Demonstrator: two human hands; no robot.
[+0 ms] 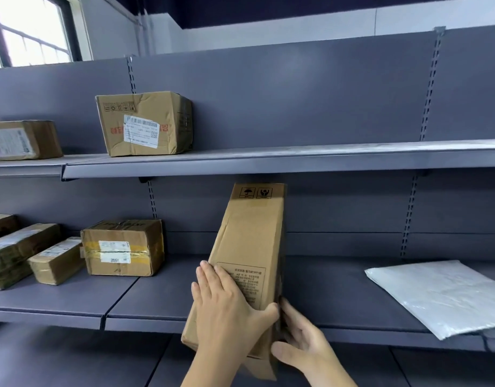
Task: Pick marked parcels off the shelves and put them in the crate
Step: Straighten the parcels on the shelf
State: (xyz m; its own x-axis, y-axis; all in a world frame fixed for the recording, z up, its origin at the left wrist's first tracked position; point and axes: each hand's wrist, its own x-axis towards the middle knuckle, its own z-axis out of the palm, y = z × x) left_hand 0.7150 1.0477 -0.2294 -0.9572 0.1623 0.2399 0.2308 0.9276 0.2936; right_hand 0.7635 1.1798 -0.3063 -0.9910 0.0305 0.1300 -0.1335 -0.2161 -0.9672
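A tall narrow cardboard parcel [247, 247] with black handling symbols near its top stands tilted in front of the middle shelf [145, 300]. My left hand [226, 308] lies on its front face with fingers straight and the thumb hooked round its right edge. My right hand [302, 339] grips the parcel's lower right side, thumb under the bottom corner. The parcel's lower end hangs past the shelf's front edge. No crate is in view.
On the upper shelf [296, 160] sit a labelled box [144, 124] and a smaller box [23, 139]. The middle shelf holds a taped box [123, 247], flatter parcels [56, 261] at far left, and a white plastic mailer [438, 297] at right.
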